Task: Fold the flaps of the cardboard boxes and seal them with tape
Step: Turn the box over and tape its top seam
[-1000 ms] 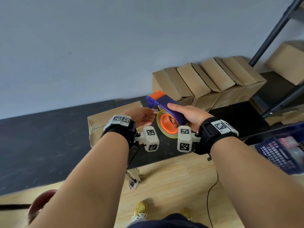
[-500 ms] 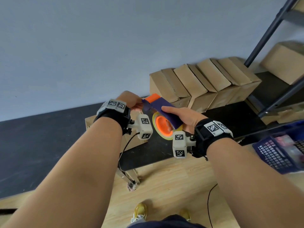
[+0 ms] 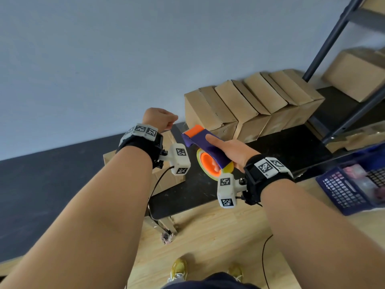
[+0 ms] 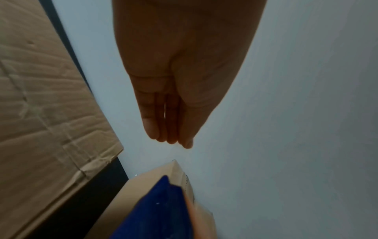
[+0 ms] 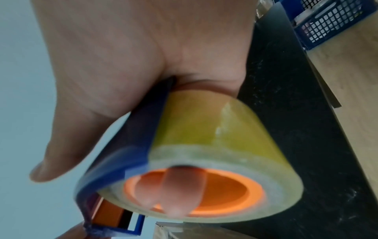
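Note:
My right hand grips a purple-and-orange tape dispenser, thumb on top and fingers hooked through the orange core of its yellowish tape roll. The dispenser hangs above the black table. My left hand is up and left of the dispenser's orange nose, its thumb and fingers pressed together in a pinch. A faint clear strip of tape runs from that pinch to the nose. The cardboard box lies on the table under my left wrist, mostly hidden by the arm.
A row of closed cardboard boxes leans along the wall behind the dispenser. A dark metal rack with another box stands on the right. A blue plastic basket sits at the right edge. Wooden floor lies below.
My left hand rose from beside the tape roll to the dispenser's nose, then drew away up and left in a pinch. The right hand with the dispenser lifted and tilted slightly.

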The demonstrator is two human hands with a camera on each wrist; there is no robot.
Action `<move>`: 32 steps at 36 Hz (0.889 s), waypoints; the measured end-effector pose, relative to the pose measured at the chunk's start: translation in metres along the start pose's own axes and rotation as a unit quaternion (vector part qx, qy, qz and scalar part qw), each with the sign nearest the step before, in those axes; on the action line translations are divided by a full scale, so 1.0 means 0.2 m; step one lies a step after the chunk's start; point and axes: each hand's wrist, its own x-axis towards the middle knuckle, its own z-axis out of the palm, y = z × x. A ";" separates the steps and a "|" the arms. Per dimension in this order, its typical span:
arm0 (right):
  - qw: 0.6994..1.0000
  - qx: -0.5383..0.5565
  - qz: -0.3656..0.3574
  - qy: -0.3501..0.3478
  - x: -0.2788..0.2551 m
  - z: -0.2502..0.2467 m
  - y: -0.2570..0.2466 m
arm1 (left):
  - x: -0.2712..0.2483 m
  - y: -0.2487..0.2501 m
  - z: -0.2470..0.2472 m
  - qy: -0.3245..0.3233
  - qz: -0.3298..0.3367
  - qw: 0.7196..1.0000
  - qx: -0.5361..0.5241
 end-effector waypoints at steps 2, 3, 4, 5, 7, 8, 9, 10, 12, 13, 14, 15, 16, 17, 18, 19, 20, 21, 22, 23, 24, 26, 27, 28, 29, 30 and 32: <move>1.000 -0.009 -0.003 0.002 0.00 0.02 0.00 | 0.01 0.00 -0.01 0.001 -0.002 0.999 0.033; 1.000 -0.008 -0.004 0.002 -0.01 0.02 0.00 | 0.01 -0.01 -0.02 0.004 -0.003 0.999 0.044; 1.000 -0.004 -0.004 0.004 -0.01 0.03 0.00 | 0.01 -0.01 -0.02 0.007 -0.002 0.999 0.051; 1.000 0.000 -0.003 0.006 -0.01 0.03 0.00 | 0.01 -0.01 -0.03 0.010 0.000 0.998 0.057; 1.000 0.009 0.000 0.010 -0.02 0.05 -0.01 | 0.03 -0.02 -0.04 0.016 0.005 0.997 0.072; 1.000 0.013 0.001 0.014 -0.03 0.05 -0.01 | 0.03 -0.03 -0.04 0.017 0.010 0.996 0.082; 1.000 0.020 0.003 0.018 -0.03 0.06 -0.01 | 0.05 -0.03 -0.04 0.018 0.013 0.995 0.094; 0.999 0.030 0.007 0.022 -0.04 0.08 -0.01 | 0.06 -0.04 -0.03 0.021 0.014 0.994 0.107; 0.998 0.056 0.015 0.031 -0.04 0.10 -0.01 | 0.09 -0.05 -0.02 0.025 0.011 0.992 0.125; 0.997 0.068 0.020 0.034 -0.04 0.11 -0.01 | 0.10 -0.05 -0.01 0.024 0.009 0.991 0.132; 0.996 0.077 0.024 0.036 -0.04 0.12 -0.01 | 0.11 -0.05 0.01 0.020 0.007 0.990 0.137; 0.996 0.082 0.029 0.035 -0.04 0.13 0.00 | 0.12 -0.06 0.02 0.015 0.004 0.989 0.144; 0.995 0.084 0.035 0.033 -0.04 0.14 0.00 | 0.13 -0.07 0.03 0.008 0.000 0.988 0.153; 0.995 0.083 0.040 0.030 -0.04 0.16 0.00 | 0.13 -0.08 0.05 0.002 -0.005 0.987 0.163; 0.995 0.083 0.045 0.028 -0.04 0.17 0.01 | 0.14 -0.09 0.06 -0.002 -0.009 0.985 0.172; 0.995 0.083 0.051 0.025 -0.04 0.18 0.02 | 0.15 -0.11 0.07 -0.003 -0.012 0.984 0.178; 0.995 0.083 0.059 0.023 -0.05 0.19 0.02 | 0.16 -0.13 0.07 0.001 -0.014 0.984 0.180; 0.994 0.082 0.068 0.022 -0.06 0.20 0.03 | 0.18 -0.14 0.07 0.008 -0.014 0.983 0.183; 0.994 0.078 0.075 0.022 -0.06 0.21 0.05 | 0.20 -0.16 0.06 0.015 -0.015 0.982 0.190; 0.993 0.075 0.083 0.025 -0.07 0.22 0.06 | 0.22 -0.17 0.05 0.017 -0.015 0.981 0.195; 0.993 0.073 0.089 0.029 -0.07 0.23 0.08 | 0.24 -0.18 0.04 0.014 -0.017 0.981 0.193; 0.992 0.074 0.099 0.040 -0.08 0.25 0.11 | 0.27 -0.21 0.02 0.002 -0.016 0.983 0.183; 0.991 0.076 0.102 0.045 -0.08 0.27 0.11 | 0.28 -0.22 0.02 -0.001 -0.013 0.983 0.182; 0.990 0.078 0.103 0.049 -0.08 0.28 0.12 | 0.29 -0.23 0.02 -0.003 -0.013 0.983 0.181; 0.990 0.077 0.104 0.051 -0.07 0.30 0.12 | 0.30 -0.24 0.02 -0.004 -0.014 0.984 0.180; 0.990 0.073 0.105 0.052 -0.07 0.32 0.12 | 0.30 -0.24 0.02 -0.003 -0.016 0.983 0.181; 0.990 0.069 0.107 0.054 -0.07 0.34 0.11 | 0.31 -0.24 0.01 -0.008 -0.023 0.981 0.193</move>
